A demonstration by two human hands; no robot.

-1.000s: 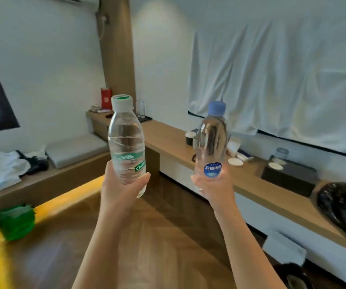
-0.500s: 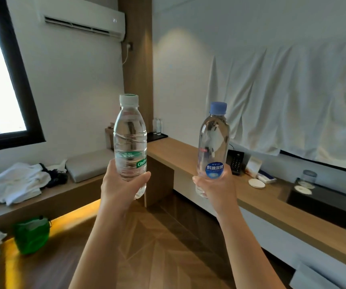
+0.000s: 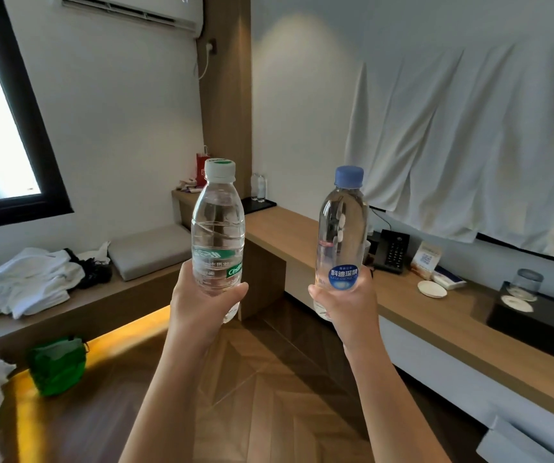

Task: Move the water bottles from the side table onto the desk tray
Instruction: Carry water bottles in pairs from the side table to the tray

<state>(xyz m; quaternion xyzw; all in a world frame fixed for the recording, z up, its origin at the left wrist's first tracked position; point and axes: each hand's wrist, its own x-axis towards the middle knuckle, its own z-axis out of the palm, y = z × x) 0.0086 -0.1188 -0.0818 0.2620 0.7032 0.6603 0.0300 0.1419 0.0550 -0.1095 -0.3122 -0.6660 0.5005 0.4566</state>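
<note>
My left hand (image 3: 202,305) grips the lower part of a clear water bottle with a white cap and green label (image 3: 218,235), held upright in front of me. Beside it, my right hand (image 3: 346,304) grips a clear water bottle with a blue cap and blue round label (image 3: 342,228), also upright. Both bottles are in the air above the wooden floor. A small black tray (image 3: 258,205) with two glasses lies at the far end of the long wooden desk (image 3: 436,315), behind the bottles.
On the desk stand a black phone (image 3: 391,250), white coasters (image 3: 431,289), a card stand and a black box (image 3: 536,324) with a glass on top. A bench on the left carries white clothes (image 3: 28,282) and a grey cushion (image 3: 150,248). A green bag (image 3: 56,364) sits on the floor.
The view has swung left and upward: the window and air conditioner came into sight, and the desk's right end with the black bag left it. Both hands still hold the bottles upright.
</note>
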